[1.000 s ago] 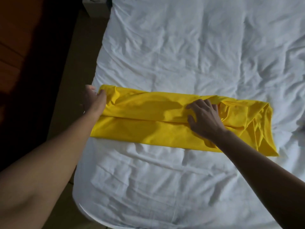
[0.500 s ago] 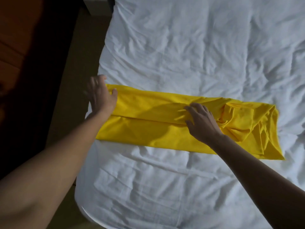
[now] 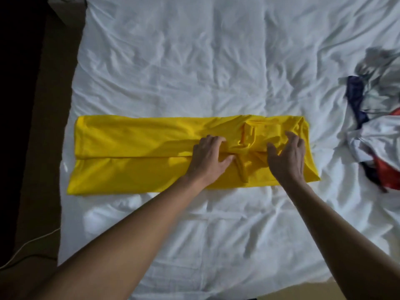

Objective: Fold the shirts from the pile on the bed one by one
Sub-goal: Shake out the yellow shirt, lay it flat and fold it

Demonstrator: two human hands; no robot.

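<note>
Yellow shirt (image 3: 134,148): laid across the middle of the bed (image 3: 173,61) as a long folded band, its left end reaching the mattress edge and the collar (image 3: 246,137) turned up near its right end.
Left hand (image 3: 208,158): set on the shirt just left of the collar, fingers bent down into the cloth and thumb stretched toward the collar; whether cloth is pinched cannot be told.
Right hand (image 3: 287,159): released, fingers spread and loosely bent over the right end of the shirt, beside the collar.
In the way: part of the band's near edge and the fold line at mid-length are covered by both hands and wrists.
Pile (image 3: 376,135): crumpled shirts are heaped at the right edge of the bed, apart from the yellow shirt; white, dark blue and red cloth is seen.
Floor (image 3: 43,148): a dim strip is seen left of the bed, with a white cable (image 3: 32,240) trailing across it at the lower left.
Cut off: the pile is cropped by the right border, so its extent is not shown.
Hard to make out: the pile is blurred, and single garments cannot be separated; the far left is lost in darkness.
</note>
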